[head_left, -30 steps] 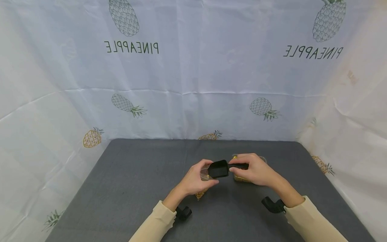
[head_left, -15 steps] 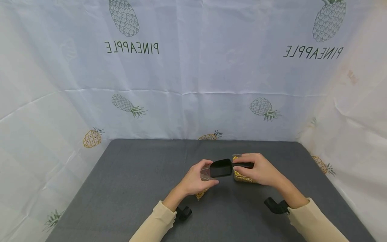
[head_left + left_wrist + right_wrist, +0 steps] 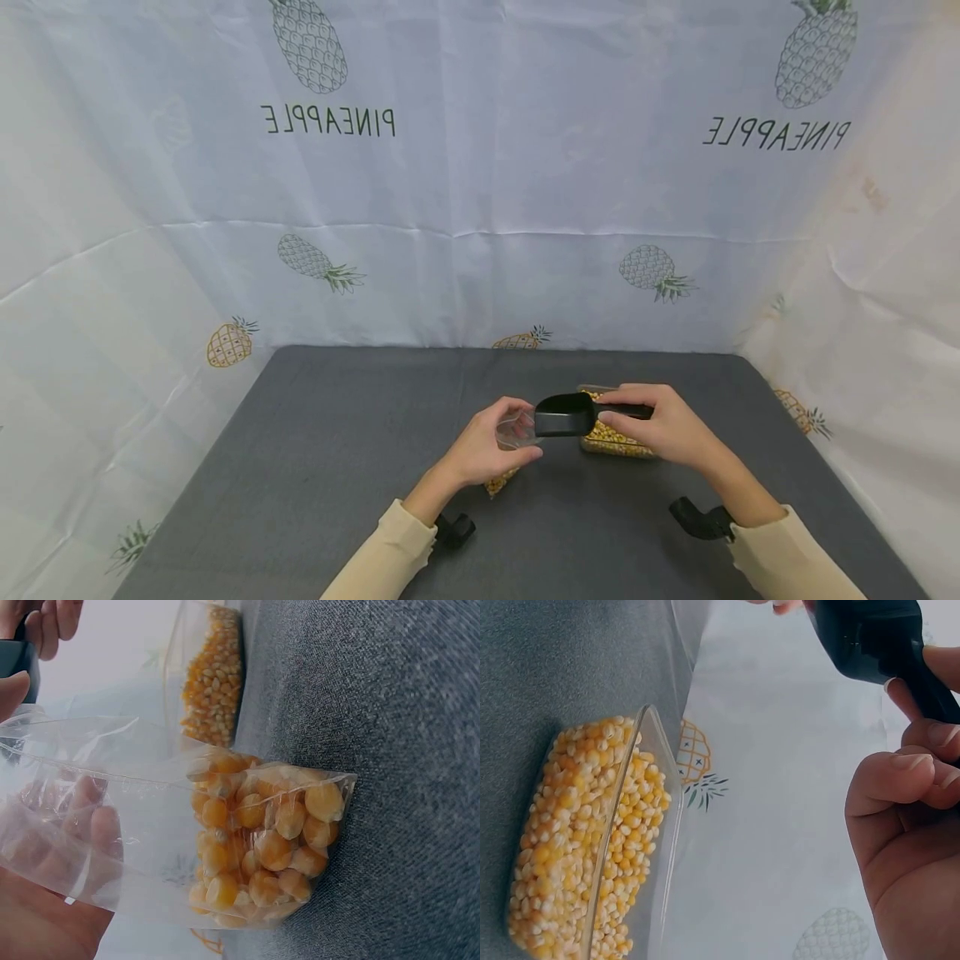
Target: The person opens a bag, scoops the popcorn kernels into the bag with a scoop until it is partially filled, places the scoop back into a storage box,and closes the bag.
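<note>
My left hand [image 3: 487, 442] holds a clear plastic bag [image 3: 142, 817] by its upper part, the mouth spread between thumb and fingers. Corn kernels [image 3: 262, 832] fill the bottom of the bag, close over the grey cloth. My right hand [image 3: 652, 421] pinches the handle of a black scoop [image 3: 564, 415], whose tip is right at the bag's mouth in the head view. No kernels show in the scoop's visible hollow. Below and behind the right hand, a clear container [image 3: 649, 727] of yellow corn kernels stands on the table, partly covered by that hand in the head view.
Grey cloth covers the table [image 3: 360, 467]. A white curtain [image 3: 480, 167] printed with pineapples hangs behind and along both sides. Black wrist mounts [image 3: 701, 518] sit under the forearms, near the cream sleeves [image 3: 378, 550].
My right hand has drawn the scoop to the right, away from the bag's mouth, and the scoop has turned somewhat. More of the corn container now shows. The left hand has stayed in place.
</note>
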`<move>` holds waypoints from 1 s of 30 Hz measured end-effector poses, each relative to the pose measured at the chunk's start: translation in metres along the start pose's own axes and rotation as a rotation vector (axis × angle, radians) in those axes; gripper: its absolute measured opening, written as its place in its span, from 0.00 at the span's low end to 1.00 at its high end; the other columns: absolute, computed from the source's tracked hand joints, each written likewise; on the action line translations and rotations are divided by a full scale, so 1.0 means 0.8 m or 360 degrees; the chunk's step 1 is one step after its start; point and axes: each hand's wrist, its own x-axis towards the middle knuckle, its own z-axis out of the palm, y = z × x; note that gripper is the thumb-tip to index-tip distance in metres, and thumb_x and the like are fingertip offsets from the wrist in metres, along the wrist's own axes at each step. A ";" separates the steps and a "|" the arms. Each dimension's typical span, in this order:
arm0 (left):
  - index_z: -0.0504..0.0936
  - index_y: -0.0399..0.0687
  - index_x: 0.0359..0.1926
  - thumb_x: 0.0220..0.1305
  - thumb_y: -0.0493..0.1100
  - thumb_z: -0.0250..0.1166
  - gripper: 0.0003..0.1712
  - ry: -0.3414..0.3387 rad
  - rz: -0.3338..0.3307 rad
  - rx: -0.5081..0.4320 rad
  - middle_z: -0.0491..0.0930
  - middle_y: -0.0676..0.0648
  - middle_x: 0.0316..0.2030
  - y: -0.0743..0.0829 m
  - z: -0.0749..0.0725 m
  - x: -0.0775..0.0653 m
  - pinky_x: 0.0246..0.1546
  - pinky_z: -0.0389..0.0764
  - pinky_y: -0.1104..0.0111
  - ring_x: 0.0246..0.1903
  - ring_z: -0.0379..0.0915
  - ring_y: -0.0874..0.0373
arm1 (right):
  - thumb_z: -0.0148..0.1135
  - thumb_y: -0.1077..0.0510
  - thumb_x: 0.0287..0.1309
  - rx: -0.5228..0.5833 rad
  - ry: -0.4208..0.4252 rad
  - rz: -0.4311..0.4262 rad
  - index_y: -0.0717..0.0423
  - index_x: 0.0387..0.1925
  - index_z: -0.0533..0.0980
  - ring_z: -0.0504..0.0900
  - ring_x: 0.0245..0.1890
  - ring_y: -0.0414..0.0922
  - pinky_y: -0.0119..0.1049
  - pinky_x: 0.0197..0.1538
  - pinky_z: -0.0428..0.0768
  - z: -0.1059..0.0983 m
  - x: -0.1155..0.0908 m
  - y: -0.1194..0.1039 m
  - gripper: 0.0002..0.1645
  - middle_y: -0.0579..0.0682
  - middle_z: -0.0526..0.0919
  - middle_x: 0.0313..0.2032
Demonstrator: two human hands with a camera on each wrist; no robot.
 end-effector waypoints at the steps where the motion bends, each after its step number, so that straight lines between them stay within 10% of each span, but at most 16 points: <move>1: 0.72 0.43 0.65 0.66 0.48 0.71 0.31 -0.0002 -0.0002 -0.0002 0.80 0.41 0.52 0.000 0.000 0.000 0.49 0.82 0.67 0.49 0.79 0.54 | 0.67 0.61 0.66 -0.0038 0.0015 0.0018 0.58 0.53 0.85 0.76 0.25 0.42 0.35 0.29 0.76 -0.001 -0.002 0.000 0.15 0.47 0.81 0.30; 7: 0.73 0.45 0.65 0.66 0.48 0.72 0.31 0.0006 -0.0013 -0.0004 0.81 0.41 0.51 -0.001 0.000 0.000 0.49 0.82 0.66 0.49 0.79 0.56 | 0.68 0.58 0.66 -0.0145 0.0068 0.0102 0.56 0.53 0.85 0.77 0.60 0.62 0.39 0.47 0.79 -0.005 -0.011 0.005 0.15 0.54 0.85 0.52; 11: 0.73 0.48 0.65 0.66 0.49 0.72 0.30 0.0012 -0.0020 0.0000 0.81 0.43 0.51 0.000 0.001 -0.001 0.48 0.83 0.67 0.49 0.79 0.56 | 0.67 0.59 0.67 -0.0129 0.0089 0.0114 0.56 0.53 0.85 0.74 0.63 0.64 0.35 0.47 0.77 -0.008 -0.016 0.011 0.15 0.57 0.84 0.54; 19: 0.73 0.46 0.64 0.66 0.49 0.72 0.30 0.0013 -0.0020 -0.0001 0.81 0.44 0.51 0.001 0.001 -0.002 0.48 0.82 0.67 0.48 0.80 0.56 | 0.67 0.60 0.66 -0.0107 0.0145 0.0145 0.58 0.53 0.84 0.73 0.55 0.24 0.35 0.43 0.80 -0.013 -0.028 0.020 0.15 0.62 0.82 0.57; 23: 0.72 0.41 0.65 0.66 0.48 0.71 0.32 0.0009 -0.0015 -0.0007 0.81 0.43 0.51 0.001 0.001 -0.002 0.48 0.82 0.67 0.47 0.80 0.56 | 0.67 0.60 0.67 -0.0121 0.0158 0.0164 0.58 0.54 0.84 0.70 0.55 0.20 0.34 0.43 0.80 -0.017 -0.033 0.025 0.16 0.63 0.81 0.57; 30: 0.72 0.40 0.65 0.67 0.47 0.71 0.31 0.0005 -0.0005 -0.0014 0.81 0.40 0.51 0.001 0.000 -0.001 0.47 0.83 0.67 0.46 0.80 0.57 | 0.65 0.59 0.68 -0.0145 0.0158 0.0242 0.61 0.55 0.83 0.73 0.64 0.64 0.63 0.55 0.77 -0.026 -0.042 0.036 0.17 0.66 0.80 0.58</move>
